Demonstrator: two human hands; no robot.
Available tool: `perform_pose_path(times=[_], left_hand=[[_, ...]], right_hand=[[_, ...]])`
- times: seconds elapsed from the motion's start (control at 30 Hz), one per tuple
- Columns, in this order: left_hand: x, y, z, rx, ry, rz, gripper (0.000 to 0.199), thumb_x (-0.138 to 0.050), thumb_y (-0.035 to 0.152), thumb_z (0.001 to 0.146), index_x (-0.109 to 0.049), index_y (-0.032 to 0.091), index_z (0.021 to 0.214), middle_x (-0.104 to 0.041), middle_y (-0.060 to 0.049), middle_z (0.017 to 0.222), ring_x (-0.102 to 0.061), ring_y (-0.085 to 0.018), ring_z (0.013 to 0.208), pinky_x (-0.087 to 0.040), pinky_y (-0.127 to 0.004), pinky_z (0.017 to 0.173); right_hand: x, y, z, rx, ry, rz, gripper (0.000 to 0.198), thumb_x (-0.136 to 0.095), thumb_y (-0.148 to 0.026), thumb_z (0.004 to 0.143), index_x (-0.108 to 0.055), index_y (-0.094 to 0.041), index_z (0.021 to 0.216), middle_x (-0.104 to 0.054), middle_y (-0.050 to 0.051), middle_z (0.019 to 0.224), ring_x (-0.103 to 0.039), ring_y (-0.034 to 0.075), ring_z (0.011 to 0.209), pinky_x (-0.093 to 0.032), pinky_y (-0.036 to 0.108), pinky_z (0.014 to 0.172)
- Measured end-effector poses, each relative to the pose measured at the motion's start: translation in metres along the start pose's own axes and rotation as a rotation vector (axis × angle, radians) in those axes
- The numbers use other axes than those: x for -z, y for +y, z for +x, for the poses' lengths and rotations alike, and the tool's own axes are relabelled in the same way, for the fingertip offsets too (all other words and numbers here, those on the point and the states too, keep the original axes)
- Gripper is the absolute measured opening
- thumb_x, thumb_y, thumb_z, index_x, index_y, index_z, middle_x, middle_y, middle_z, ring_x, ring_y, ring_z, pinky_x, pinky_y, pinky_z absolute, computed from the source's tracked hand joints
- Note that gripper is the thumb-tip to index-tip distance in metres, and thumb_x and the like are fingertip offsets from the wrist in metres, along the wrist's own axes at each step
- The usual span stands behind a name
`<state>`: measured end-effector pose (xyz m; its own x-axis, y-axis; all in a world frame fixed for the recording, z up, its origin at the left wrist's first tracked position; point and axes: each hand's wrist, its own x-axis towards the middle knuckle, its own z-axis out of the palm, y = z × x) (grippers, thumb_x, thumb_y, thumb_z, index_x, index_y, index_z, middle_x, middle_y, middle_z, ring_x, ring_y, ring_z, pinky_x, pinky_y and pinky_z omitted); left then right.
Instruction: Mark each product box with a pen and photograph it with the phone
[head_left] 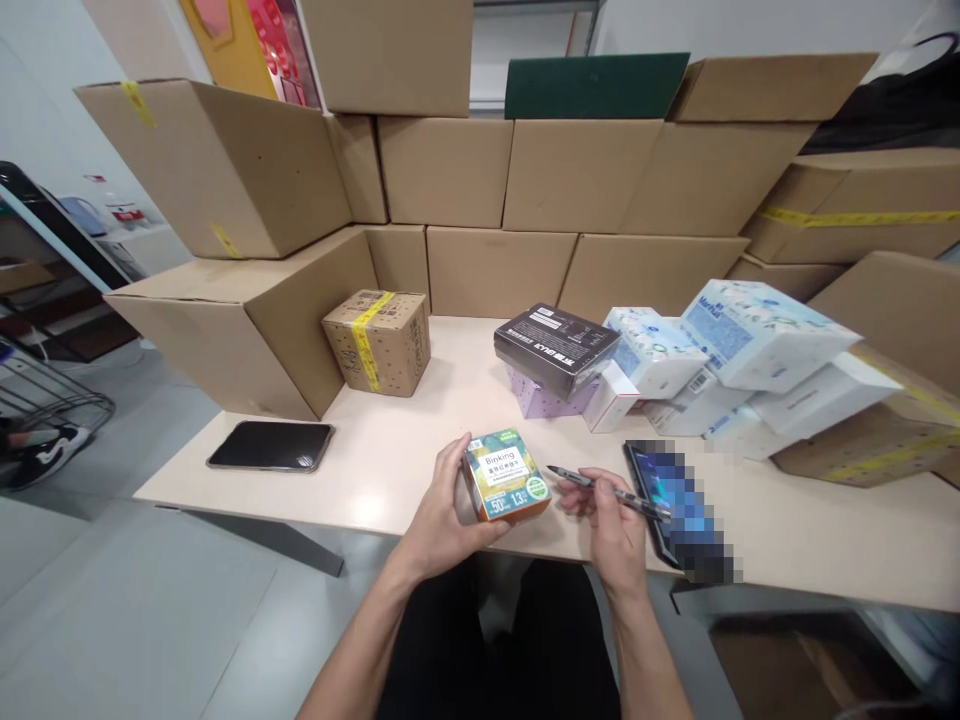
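Observation:
My left hand (pixel 448 520) grips a small product box (pixel 506 475) by its left side and near edge. The box is yellow and teal with an orange side, and its white label reads "Binking". My right hand (pixel 611 530) is closed on a dark pen (pixel 600 486), whose left end points at the box without touching it. Just right of that hand lies a phone-like device (pixel 660 500) with a lit screen, partly pixelated. Both hands are over the front edge of the pale table (pixel 360 450).
A dark phone (pixel 271 446) lies at the left. Behind are a taped carton (pixel 379 343), a black box (pixel 556 340) on a purple box (pixel 551 398), and tissue packs (pixel 772 330) at the right. Stacked cardboard boxes (pixel 502 270) wall the table's back.

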<state>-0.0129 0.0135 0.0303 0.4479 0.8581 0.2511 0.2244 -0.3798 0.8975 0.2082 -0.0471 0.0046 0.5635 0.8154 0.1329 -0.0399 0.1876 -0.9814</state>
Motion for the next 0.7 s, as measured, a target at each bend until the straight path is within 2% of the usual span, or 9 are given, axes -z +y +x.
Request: perform_pose_path(times=[0.13, 0.27, 0.37, 0.47, 0.6, 0.7], left_hand=[[0.0, -0.003, 0.0, -0.024, -0.041, 0.018, 0.104, -0.083, 0.031, 0.072, -0.019, 0.03, 0.154, -0.024, -0.011, 0.159, -0.026, -0.032, 0.148, -0.027, -0.05, 0.122], [0.001, -0.006, 0.001, -0.067, -0.055, 0.03, 0.1, -0.082, 0.031, 0.072, -0.022, 0.029, 0.152, -0.023, -0.012, 0.16, -0.023, -0.032, 0.15, -0.024, -0.052, 0.123], [0.001, -0.006, 0.001, -0.099, -0.06, 0.054, 0.095, -0.082, 0.03, 0.072, -0.027, 0.028, 0.149, -0.022, -0.013, 0.159, -0.018, -0.033, 0.152, -0.022, -0.053, 0.123], [0.0, -0.006, 0.001, -0.113, -0.066, 0.065, 0.088, -0.082, 0.028, 0.072, -0.033, 0.029, 0.144, -0.022, -0.013, 0.158, -0.017, -0.033, 0.152, -0.024, -0.054, 0.122], [0.001, -0.006, 0.002, -0.114, -0.082, 0.078, 0.078, -0.081, 0.026, 0.071, -0.041, 0.029, 0.138, -0.024, -0.013, 0.156, -0.018, -0.034, 0.151, -0.027, -0.055, 0.12], [0.002, -0.004, 0.003, -0.096, -0.095, 0.094, 0.074, -0.081, 0.025, 0.072, -0.045, 0.029, 0.136, -0.024, -0.011, 0.156, -0.02, -0.034, 0.15, -0.029, -0.053, 0.12]], right_hand=[[-0.003, -0.005, 0.004, 0.037, 0.048, 0.034, 0.036, -0.053, -0.054, 0.093, -0.058, -0.019, 0.104, -0.074, 0.007, 0.086, -0.068, 0.018, 0.066, -0.054, 0.034, 0.068], [-0.019, -0.029, 0.011, 0.113, 0.054, 0.115, 0.032, -0.052, -0.048, 0.095, -0.059, -0.02, 0.109, -0.073, 0.008, 0.092, -0.068, 0.017, 0.074, -0.054, 0.036, 0.074], [-0.038, -0.053, 0.014, 0.148, -0.017, 0.076, 0.025, -0.061, -0.042, 0.09, -0.06, -0.022, 0.106, -0.072, 0.006, 0.093, -0.067, 0.016, 0.075, -0.054, 0.034, 0.075], [-0.058, -0.068, 0.019, 0.169, -0.111, -0.055, 0.022, -0.067, -0.039, 0.085, -0.057, -0.023, 0.096, -0.067, 0.0, 0.079, -0.063, 0.014, 0.067, -0.053, 0.03, 0.069], [-0.075, -0.066, 0.027, 0.136, -0.259, -0.16, 0.024, -0.061, -0.044, 0.088, -0.05, -0.023, 0.082, -0.058, -0.004, 0.064, -0.056, 0.012, 0.058, -0.048, 0.024, 0.057], [-0.078, -0.061, 0.032, 0.098, -0.339, -0.195, 0.024, -0.058, -0.045, 0.088, -0.055, -0.022, 0.084, -0.061, -0.003, 0.064, -0.055, 0.012, 0.054, -0.046, 0.023, 0.053]])
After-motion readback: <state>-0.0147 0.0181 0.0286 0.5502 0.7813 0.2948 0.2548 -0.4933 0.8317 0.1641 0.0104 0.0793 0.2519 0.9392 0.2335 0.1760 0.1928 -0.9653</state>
